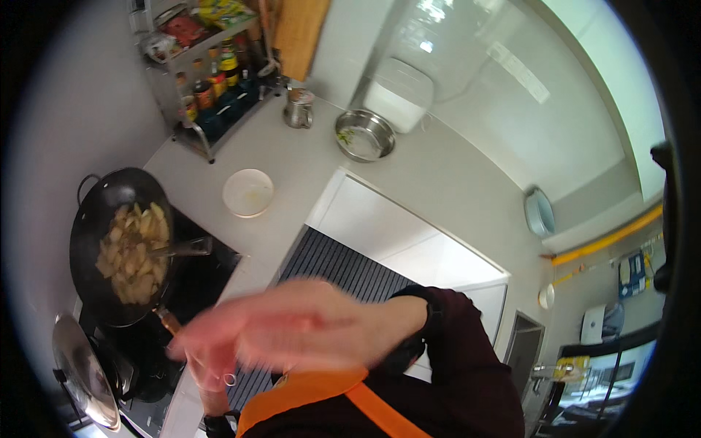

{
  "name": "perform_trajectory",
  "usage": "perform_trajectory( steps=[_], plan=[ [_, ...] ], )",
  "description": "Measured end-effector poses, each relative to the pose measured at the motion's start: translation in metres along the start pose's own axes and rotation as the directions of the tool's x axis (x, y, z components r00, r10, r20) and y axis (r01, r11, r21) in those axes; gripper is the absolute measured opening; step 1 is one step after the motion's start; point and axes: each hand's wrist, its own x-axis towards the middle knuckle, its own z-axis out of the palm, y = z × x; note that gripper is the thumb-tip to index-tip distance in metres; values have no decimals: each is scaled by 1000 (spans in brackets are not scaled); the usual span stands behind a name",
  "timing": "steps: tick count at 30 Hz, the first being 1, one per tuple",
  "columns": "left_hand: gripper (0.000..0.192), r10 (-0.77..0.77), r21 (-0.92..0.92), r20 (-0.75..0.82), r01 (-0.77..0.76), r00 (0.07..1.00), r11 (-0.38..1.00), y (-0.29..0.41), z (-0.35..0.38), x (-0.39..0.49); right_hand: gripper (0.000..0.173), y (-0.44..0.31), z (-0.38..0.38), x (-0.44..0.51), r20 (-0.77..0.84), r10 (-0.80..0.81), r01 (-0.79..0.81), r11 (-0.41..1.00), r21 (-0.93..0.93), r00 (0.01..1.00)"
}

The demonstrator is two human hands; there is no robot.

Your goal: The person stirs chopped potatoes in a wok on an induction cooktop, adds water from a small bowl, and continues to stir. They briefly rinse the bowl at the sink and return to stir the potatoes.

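My right hand (306, 328) is blurred by motion and stretches across the front of my body, fingers extended, with nothing seen in it. Behind its fingers is my left hand (211, 369), wearing a ring and partly hidden; whether it holds anything cannot be made out. Just beyond the hands, the wooden handle (168, 321) of a black wok (118, 189) points towards them, its near end covered. Sliced pale food (134, 257), perhaps potato, fills the middle of the wok. A metal spatula (191, 247) rests in it with its handle over the rim.
A glass-topped stove (205, 274) carries the wok; a metal lid (82, 367) leans at the near left. On the counter (285, 153) are a white bowl (248, 192), a steel basin (366, 136) with green bits, a metal pitcher (299, 108) and a rack (205, 145) of bottles.
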Motion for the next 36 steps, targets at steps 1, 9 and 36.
perform_trajectory(
  steps=[1, 9, 36],
  plan=[
    [52, -21, -35, 28, 22, 999, 999, -7, -8, 0, 30, -5, 19, -3, 35, 7, -14, 973, 230, 999],
    [42, -183, 47, 63, 180, 981, 983, -100, -1, -6, 34, -13, 67, -38, 52, -905, 906, 421, -38, 423],
    [40, -984, 544, -55, 822, -168, -170, -775, 249, 117, 19, -80, -44, -903, -1, -767, -746, 625, -230, -642]
  ],
)
